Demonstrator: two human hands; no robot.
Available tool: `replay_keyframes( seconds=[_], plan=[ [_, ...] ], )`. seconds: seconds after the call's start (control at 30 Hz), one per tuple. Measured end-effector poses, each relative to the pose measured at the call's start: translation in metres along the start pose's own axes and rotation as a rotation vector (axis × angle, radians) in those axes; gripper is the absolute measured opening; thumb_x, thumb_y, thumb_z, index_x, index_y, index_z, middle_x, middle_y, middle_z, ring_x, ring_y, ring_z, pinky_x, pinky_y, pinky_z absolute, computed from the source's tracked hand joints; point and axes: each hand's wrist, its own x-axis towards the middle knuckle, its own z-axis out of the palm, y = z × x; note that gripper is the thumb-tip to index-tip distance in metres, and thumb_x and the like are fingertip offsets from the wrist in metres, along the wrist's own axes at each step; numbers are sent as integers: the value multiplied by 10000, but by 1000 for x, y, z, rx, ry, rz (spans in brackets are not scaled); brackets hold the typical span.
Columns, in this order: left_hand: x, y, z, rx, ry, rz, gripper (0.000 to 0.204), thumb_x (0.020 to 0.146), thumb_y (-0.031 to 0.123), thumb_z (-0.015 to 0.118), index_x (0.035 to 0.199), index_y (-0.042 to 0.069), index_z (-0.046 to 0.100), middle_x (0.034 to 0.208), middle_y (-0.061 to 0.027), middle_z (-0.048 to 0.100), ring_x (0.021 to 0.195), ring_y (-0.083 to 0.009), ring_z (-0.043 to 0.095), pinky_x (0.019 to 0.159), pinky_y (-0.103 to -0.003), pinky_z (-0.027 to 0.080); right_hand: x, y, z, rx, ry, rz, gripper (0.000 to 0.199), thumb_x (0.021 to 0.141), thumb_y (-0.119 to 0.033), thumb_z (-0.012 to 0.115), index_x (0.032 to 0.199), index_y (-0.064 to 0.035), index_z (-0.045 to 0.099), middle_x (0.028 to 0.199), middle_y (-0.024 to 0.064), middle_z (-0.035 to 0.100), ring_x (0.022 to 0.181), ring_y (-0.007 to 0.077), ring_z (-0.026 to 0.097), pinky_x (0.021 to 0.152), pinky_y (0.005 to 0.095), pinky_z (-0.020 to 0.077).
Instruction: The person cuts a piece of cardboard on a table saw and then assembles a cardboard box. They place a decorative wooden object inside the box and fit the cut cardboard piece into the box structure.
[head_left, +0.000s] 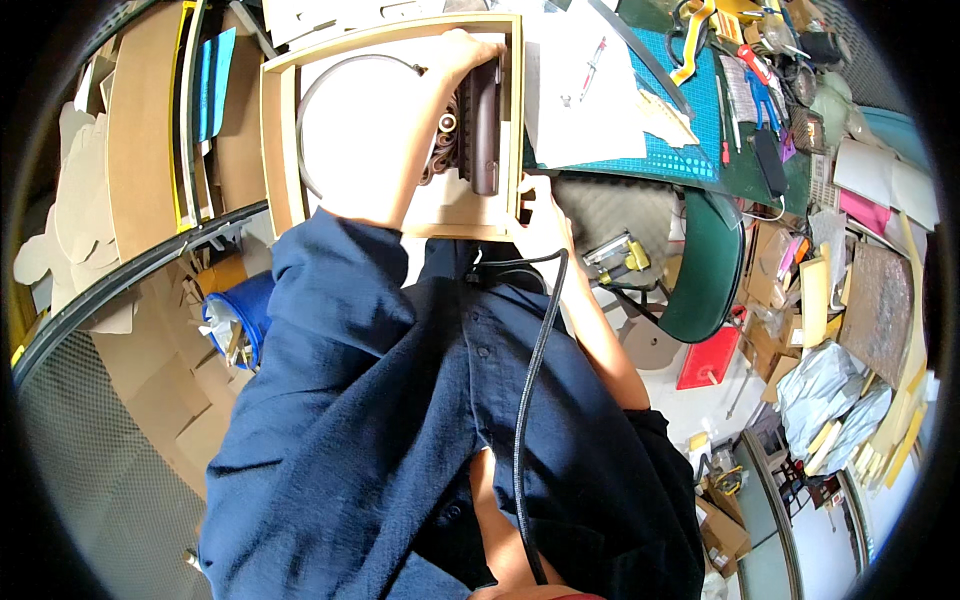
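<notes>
while bar's far end's @ l hand, r hand touches box, grips unclear.

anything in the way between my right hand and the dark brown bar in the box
Yes: the box's right wall stands between the right hand, outside near the lower right corner, and the dark brown bar inside.

Dark green tabletop spread across upper right. Teal gridded cutting mat lay flat on it; white paper overlapped mat's left part. Right of mat: red-handled screwdriver, blue-handled tool, slim black device, more clutter crowded toward far corner, too jumbled to sort. Pale floor, lower right, bore red panel. Floor area at left: flattened cardboard, blue bin beside it.
</notes>
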Motion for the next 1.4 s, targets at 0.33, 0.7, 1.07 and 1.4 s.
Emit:
replay_keyframes(
  seconds=[0.33, 0.7, 1.07, 1.4],
  plan=[
    [-65, 55, -17, 198, 176, -81, 733, 695, 680, 672, 1130, 91, 639, 1076, -144, 637, 1054, -285, 611, 919, -399, 485, -9, -15, -3, 46, 45, 44, 407, 849, -78, 642, 1169, -71, 392, 1014, 210, 658, 855, 304, 686, 688, 372, 548],
    [-84, 54, -15, -7, 298, -1, 635, 724, 612, 705, 1021, 51, 689, 1065, -167, 615, 1053, -312, 578, 895, -425, 487, -10, -6, 6, 207, 103, -26, 405, 833, -17, 639, 1129, -107, 379, 940, 171, 626, 840, 290, 655, 708, 388, 515],
    [-96, 65, -11, 122, 324, 55, 611, 728, 414, 715, 1184, 27, 591, 1278, -176, 515, 1165, -371, 508, 988, -447, 424, -9, -20, 2, 99, 74, 98, 401, 836, -70, 652, 1131, -82, 380, 995, 229, 602, 912, 378, 627, 764, 440, 501],
    [-96, 62, 3, 117, 397, 164, 513, 814, 346, 636, 1208, 47, 503, 1270, -169, 527, 1255, -396, 430, 1077, -482, 308, -9, -17, 5, 102, 58, 155, 447, 801, -56, 681, 1138, -66, 389, 1111, 240, 591, 1022, 408, 600, 853, 474, 488]
  ],
)
